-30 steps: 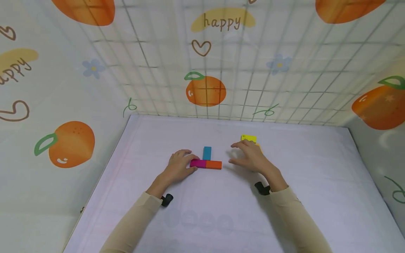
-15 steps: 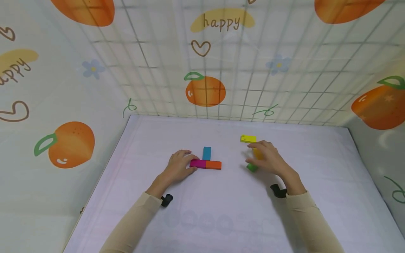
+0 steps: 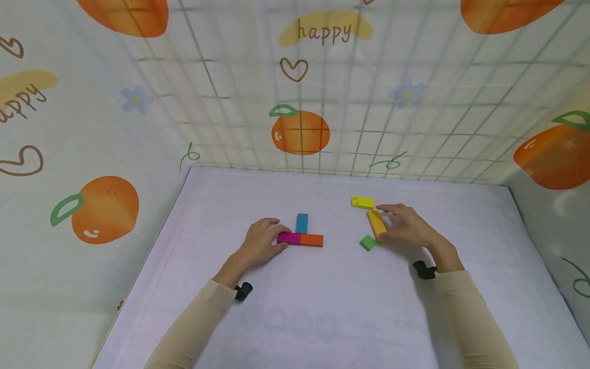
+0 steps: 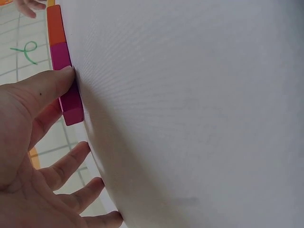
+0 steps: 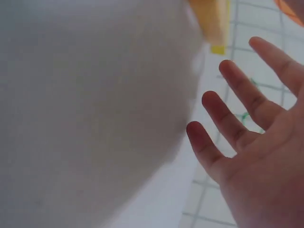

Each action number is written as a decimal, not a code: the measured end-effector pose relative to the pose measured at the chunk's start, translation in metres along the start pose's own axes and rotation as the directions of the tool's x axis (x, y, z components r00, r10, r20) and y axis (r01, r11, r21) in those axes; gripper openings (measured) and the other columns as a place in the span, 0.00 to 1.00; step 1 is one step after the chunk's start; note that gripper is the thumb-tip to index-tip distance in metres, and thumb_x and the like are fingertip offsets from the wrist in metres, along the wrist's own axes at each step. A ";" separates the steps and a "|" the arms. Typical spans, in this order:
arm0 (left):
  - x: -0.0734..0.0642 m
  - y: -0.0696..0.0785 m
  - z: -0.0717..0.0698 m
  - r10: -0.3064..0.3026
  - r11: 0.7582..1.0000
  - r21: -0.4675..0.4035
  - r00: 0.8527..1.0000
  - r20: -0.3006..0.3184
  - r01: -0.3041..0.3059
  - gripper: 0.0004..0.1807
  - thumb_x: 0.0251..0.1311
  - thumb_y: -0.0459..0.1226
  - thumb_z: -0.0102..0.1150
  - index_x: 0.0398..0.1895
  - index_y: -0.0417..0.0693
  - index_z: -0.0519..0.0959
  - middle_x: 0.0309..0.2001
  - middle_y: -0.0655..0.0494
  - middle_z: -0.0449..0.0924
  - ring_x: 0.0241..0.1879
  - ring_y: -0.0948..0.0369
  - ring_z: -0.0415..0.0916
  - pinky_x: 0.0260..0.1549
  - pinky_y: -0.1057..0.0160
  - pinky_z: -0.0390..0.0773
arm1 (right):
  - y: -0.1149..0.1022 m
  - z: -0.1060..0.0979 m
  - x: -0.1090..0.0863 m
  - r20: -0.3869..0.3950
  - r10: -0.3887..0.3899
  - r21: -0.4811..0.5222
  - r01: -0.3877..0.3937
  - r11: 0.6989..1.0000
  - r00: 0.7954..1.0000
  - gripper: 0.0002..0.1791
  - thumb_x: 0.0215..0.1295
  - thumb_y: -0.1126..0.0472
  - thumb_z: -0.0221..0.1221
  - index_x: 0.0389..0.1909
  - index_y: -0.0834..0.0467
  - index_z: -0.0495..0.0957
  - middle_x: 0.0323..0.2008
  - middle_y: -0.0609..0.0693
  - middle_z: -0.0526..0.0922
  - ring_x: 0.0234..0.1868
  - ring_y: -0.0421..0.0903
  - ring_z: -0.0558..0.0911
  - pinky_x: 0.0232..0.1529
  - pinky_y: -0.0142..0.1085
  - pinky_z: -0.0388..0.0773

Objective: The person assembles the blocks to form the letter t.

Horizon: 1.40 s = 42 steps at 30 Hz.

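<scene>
Left hand pinching magenta block, right hand spread

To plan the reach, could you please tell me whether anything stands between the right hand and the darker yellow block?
Nothing visible does: the right hand is beside the darker yellow block; the green block lies by that block's near end.

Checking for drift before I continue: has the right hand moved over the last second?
Yes. In the head view, the right hand has moved rightward, closer to the right edge of the white tabletop, which has stayed put.
</scene>
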<state>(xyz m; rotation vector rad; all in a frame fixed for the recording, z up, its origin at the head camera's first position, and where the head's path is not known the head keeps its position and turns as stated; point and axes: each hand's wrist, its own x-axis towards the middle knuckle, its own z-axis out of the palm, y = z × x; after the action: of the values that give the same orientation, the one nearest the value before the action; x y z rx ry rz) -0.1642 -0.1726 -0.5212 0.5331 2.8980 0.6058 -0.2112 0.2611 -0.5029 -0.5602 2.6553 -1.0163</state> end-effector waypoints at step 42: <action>-0.001 0.002 -0.002 -0.006 1.000 -0.015 1.000 -0.004 0.005 0.19 0.64 0.44 0.66 0.58 0.61 0.80 0.68 0.46 0.67 0.70 0.47 0.56 0.66 0.38 0.56 | 0.009 0.003 0.009 0.049 0.014 -0.165 -0.005 0.986 0.999 0.54 0.45 0.49 0.79 0.72 0.58 0.62 0.63 0.61 0.71 0.63 0.64 0.63 0.62 0.66 0.59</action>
<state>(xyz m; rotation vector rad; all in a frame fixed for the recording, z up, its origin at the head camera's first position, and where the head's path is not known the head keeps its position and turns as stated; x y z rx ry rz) -0.1630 -0.1717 -0.5188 0.5224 2.8951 0.6278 -0.2204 0.2621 -0.5119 -0.5973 2.7104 -0.7742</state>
